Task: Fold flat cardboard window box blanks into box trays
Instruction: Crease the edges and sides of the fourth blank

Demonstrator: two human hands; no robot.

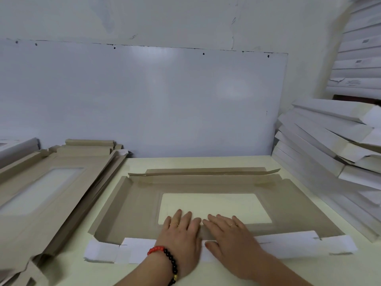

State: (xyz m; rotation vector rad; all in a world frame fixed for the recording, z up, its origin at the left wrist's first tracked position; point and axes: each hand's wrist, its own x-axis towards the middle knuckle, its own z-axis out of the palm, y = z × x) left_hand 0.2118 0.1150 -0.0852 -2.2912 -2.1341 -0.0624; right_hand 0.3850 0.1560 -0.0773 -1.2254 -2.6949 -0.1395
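Both the left hand [181, 228] and the right hand [228, 230] lie flat, fingers straight, pressing the near edge of the blank [206, 184], which lies at the bench's [247, 162] centre. It looks light, thin and easily creased, with a flimsy film window [216, 203] at 12 o'clock of the fingers: best taken by the cardboard flaps.

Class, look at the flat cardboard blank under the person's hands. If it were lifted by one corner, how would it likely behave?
The blank would probably sag rather than stay rigid: it is a thin, wide sheet with a large window cut out. Its flaps would likely swing along the creases, since the far flap already stands slightly raised. It looks light; both hands, left hand and right hand, press it flat.
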